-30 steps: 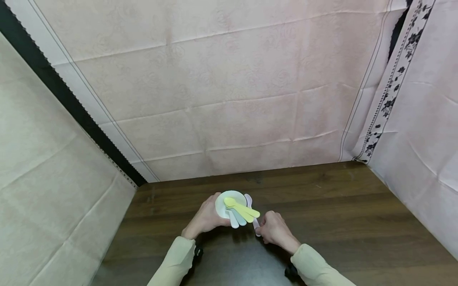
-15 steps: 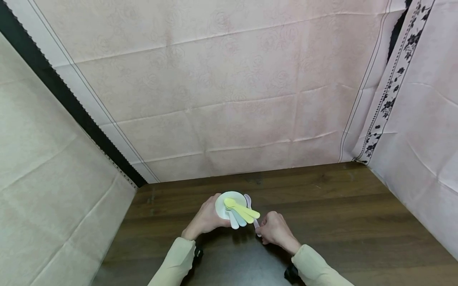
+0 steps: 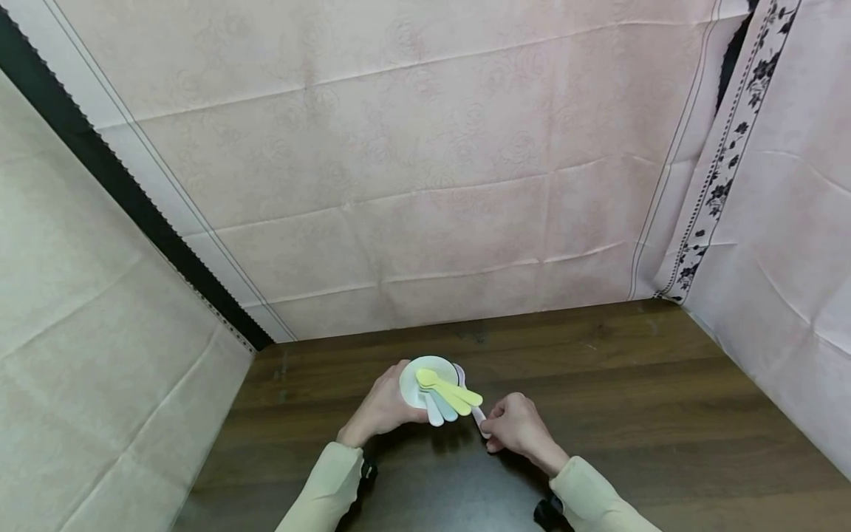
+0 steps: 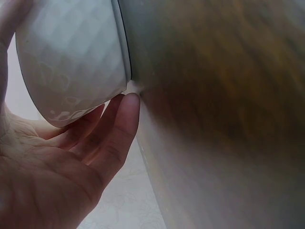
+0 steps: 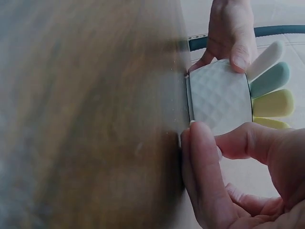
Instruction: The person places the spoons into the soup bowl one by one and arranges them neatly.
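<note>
In the head view, a small white bowl (image 3: pixel 410 380) stands upright on the wooden table, its outside quilted with a diamond pattern in both wrist views. My left hand (image 3: pixel 385 401) holds it from the left, fingers curved around the wall and fingertips at its base in the left wrist view. Several spoons lie in the bowl: yellow spoons (image 3: pixel 459 391), a teal spoon (image 3: pixel 445 406) and a white spoon (image 3: pixel 434 410), handles fanned over the front right rim. Right of the bowl, my right hand (image 3: pixel 521 430) pinches the handle end of a pale lilac spoon (image 3: pixel 478 418); the bowl partly hides its head.
The brown wooden table (image 3: pixel 598 384) extends around both hands. Behind it hangs a pale patterned cloth (image 3: pixel 432 185), with more cloth on the left (image 3: pixel 113 332) and right (image 3: pixel 778 258) sides.
My right hand has shifted slightly to the right with the end of the lilac spoon's handle. The left hand, the bowl and the spoons in it stay where they were.
</note>
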Motion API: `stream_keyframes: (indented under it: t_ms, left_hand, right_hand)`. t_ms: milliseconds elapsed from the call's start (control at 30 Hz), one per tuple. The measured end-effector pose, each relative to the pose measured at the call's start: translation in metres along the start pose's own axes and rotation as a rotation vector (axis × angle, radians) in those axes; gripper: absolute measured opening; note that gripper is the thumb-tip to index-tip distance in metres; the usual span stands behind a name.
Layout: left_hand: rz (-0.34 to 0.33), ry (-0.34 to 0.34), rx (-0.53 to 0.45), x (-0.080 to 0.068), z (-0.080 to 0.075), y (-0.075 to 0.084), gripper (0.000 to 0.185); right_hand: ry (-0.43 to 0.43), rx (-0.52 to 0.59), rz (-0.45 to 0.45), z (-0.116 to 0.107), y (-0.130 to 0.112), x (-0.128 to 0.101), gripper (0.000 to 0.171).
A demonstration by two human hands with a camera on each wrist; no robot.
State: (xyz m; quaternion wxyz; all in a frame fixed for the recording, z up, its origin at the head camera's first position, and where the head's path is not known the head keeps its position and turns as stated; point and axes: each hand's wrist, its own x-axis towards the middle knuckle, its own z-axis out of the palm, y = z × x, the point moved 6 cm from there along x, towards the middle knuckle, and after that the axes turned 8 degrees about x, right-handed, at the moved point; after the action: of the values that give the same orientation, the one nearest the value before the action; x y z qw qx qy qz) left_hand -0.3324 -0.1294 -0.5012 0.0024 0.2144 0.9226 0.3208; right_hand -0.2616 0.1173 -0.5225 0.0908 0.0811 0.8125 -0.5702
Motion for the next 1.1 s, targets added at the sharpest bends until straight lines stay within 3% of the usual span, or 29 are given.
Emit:
stream_keyframes:
  t_ms: [633, 1100]
  left_hand:
    - [-0.012, -0.011, 0.028, 0.000, 0.001, -0.002, 0.092]
    - [-0.011, -0.010, 0.018, 0.001, 0.001, -0.003, 0.091]
  right_hand:
    - [0.038, 0.163, 0.015, -0.018, 0.004, 0.000, 0.004]
    - [0.050, 0.243, -0.019, -0.042, -0.008, 0.002, 0.009]
